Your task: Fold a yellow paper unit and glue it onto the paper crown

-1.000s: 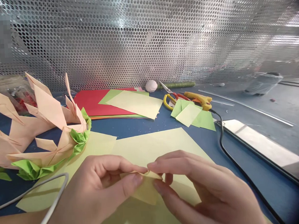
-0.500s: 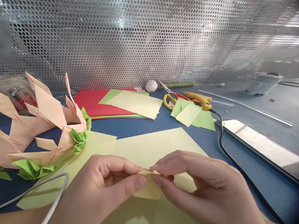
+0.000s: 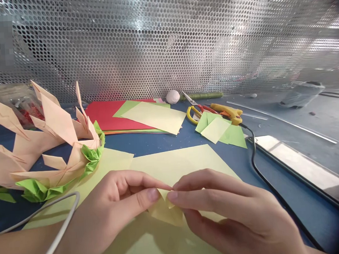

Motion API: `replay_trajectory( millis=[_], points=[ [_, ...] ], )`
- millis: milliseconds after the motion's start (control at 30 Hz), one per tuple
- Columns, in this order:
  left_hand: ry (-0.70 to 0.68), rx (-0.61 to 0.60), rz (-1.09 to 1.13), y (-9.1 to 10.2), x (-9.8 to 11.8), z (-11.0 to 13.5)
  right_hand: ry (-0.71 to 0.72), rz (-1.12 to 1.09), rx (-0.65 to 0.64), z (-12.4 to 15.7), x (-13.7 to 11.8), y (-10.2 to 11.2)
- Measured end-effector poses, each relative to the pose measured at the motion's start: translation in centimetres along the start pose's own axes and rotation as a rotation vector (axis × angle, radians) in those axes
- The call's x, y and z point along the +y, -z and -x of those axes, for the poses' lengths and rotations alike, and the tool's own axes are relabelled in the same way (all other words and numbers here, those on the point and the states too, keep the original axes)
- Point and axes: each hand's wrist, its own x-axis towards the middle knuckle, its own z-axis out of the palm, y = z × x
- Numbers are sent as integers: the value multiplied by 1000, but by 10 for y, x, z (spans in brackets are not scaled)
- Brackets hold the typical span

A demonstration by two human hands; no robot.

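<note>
A small piece of pale yellow paper (image 3: 166, 214), creased and partly folded, is held between my two hands above larger pale yellow sheets (image 3: 185, 158). My left hand (image 3: 114, 209) pinches its left side between thumb and index finger. On the other side my right hand (image 3: 230, 207) grips the paper's top edge, its fingertips almost touching those of my left hand. The fingers cover part of the folds. Left of my hands stands a ring of folded pink paper (image 3: 58, 117), edged with crumpled green paper (image 3: 39, 190).
Behind lie red sheets (image 3: 109, 115), scissors (image 3: 194, 112), a yellow glue gun (image 3: 228, 112) with a black cord, green paper squares (image 3: 235, 135), a white ball (image 3: 173, 97) and a phone (image 3: 296, 162). A white cable (image 3: 61, 231) crosses my left wrist. Perforated metal (image 3: 154, 44) closes the back.
My right fingers have shifted on the paper, with the index fingertip now over its front. A pointed flap of the small paper shows between the hands.
</note>
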Motion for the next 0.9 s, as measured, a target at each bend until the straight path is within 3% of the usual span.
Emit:
replay_trajectory(
  millis=[233, 467, 767, 900],
  points=[
    [52, 59, -43, 1, 3, -3, 19, 50, -39, 2, 1, 1],
    [119, 21, -110, 3, 11, -7, 88, 75, -63, 2, 4, 1],
    [121, 5, -121, 1, 14, -8, 149, 268, -150, 5, -3, 9],
    [108, 61, -220, 2, 12, -6, 122, 213, -128, 3, -2, 4]
  ],
)
